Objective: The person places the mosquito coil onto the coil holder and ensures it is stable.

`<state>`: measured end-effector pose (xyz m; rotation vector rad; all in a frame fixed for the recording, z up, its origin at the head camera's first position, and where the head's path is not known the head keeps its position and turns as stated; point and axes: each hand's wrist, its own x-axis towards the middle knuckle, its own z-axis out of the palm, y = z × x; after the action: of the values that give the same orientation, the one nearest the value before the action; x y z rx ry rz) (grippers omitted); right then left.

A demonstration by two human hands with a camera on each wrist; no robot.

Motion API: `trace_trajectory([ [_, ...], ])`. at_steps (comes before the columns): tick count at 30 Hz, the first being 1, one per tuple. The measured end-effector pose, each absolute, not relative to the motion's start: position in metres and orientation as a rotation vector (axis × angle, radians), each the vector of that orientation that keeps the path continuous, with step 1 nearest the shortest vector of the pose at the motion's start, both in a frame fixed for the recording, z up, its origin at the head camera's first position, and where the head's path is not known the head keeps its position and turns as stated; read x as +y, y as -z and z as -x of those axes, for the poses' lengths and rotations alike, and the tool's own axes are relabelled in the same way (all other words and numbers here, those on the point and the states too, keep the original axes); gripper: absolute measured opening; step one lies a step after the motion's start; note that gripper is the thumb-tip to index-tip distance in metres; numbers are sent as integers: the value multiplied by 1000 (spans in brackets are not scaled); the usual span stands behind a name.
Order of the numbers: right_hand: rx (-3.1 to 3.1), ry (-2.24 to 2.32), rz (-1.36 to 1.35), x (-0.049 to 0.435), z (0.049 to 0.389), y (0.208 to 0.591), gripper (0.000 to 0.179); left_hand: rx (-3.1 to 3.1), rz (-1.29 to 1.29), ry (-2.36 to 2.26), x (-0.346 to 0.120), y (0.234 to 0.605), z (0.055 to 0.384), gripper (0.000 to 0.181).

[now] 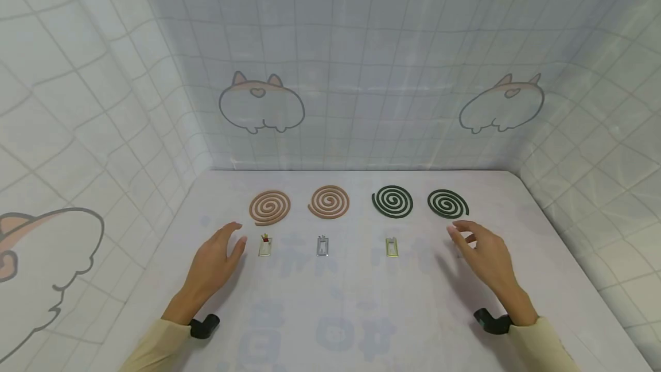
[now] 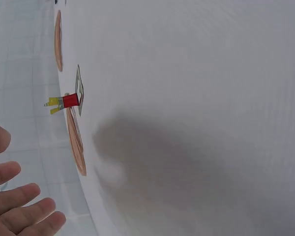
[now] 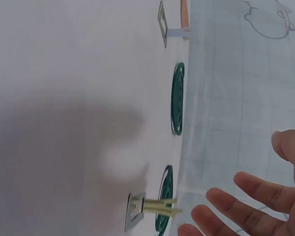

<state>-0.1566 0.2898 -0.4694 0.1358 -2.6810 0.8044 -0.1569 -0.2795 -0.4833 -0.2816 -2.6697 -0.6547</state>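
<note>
Two brown mosquito coils, the outer left one point(image 1: 270, 207) and the inner one point(image 1: 329, 202), lie flat left of two green mosquito coils, an inner one point(image 1: 392, 201) and an outer right one point(image 1: 447, 204). Small metal coil stands sit nearer: one with a red upright part point(image 1: 265, 245), a grey one point(image 1: 322, 245) and a yellowish one point(image 1: 392, 247). The right wrist view shows another stand with pale yellow prongs point(image 3: 160, 207), mostly hidden by the hand in the head view. My left hand point(image 1: 214, 260) hovers left of the red-tipped stand. My right hand point(image 1: 485, 257) hovers near the outer green coil. Both hold nothing.
A white cloth with faint printed marks covers the table point(image 1: 330, 297). Pale grid-patterned curtains with dog drawings enclose the back point(image 1: 361, 73) and both sides. Each wrist wears a black device, the left one point(image 1: 205, 326) and the right one point(image 1: 492, 322).
</note>
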Motion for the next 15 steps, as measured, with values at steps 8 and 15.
trace_trajectory([
  [8,-2689,-876,-111,279,160,469,43,-2670,195,739,-277,482,157,32],
  [15,-2703,-921,-91,269,162,467,43,-2642,193,794,-276,484,160,29],
])
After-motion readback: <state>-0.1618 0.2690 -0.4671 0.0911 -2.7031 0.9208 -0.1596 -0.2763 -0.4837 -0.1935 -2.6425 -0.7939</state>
